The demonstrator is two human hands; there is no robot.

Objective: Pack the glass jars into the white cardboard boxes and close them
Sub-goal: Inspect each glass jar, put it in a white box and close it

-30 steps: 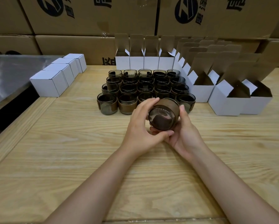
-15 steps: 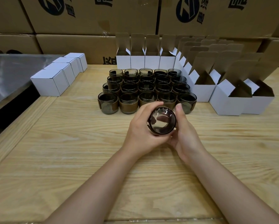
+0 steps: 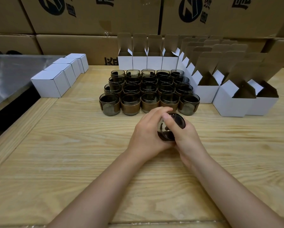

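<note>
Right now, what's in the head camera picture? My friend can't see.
The left hand and right hand hold one dark glass jar over a wooden table. Behind stand rows of jars, open white boxes at back and right, closed white boxes at left.

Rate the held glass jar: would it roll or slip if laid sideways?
Likely rolls: the jar looks round, held sideways by the left hand and right hand. Glossy glass probably slips in a loose grip. Probably fragile against the wooden table.
</note>
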